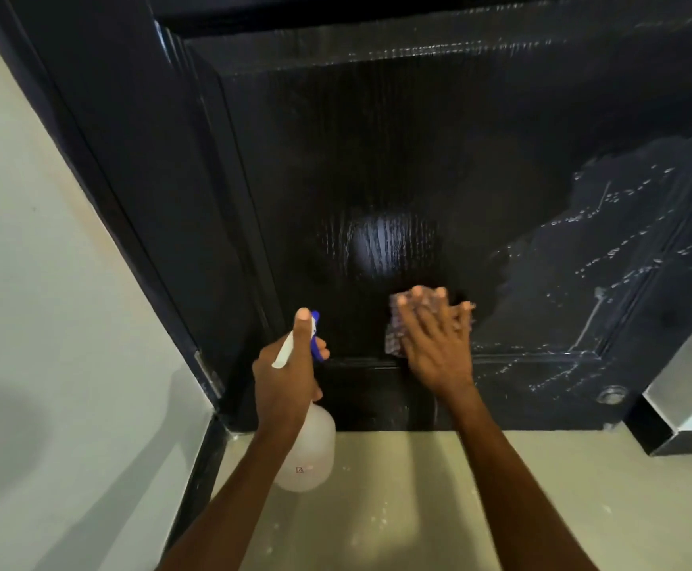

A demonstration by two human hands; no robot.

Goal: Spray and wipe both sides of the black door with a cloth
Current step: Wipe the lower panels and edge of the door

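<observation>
The black door (377,158) fills the upper and middle frame, glossy, with droplets and wet streaks across its right part. Just below centre, the right hand (435,344) presses a purplish cloth (396,323) flat against the lower panel, fingers spread and straight. To its left, the left hand (290,372) grips a translucent spray bottle (309,447) by the neck, its blue-and-white nozzle pointing up. Pale floor (418,508) lies along the bottom, pale wall (27,241) at left.
</observation>
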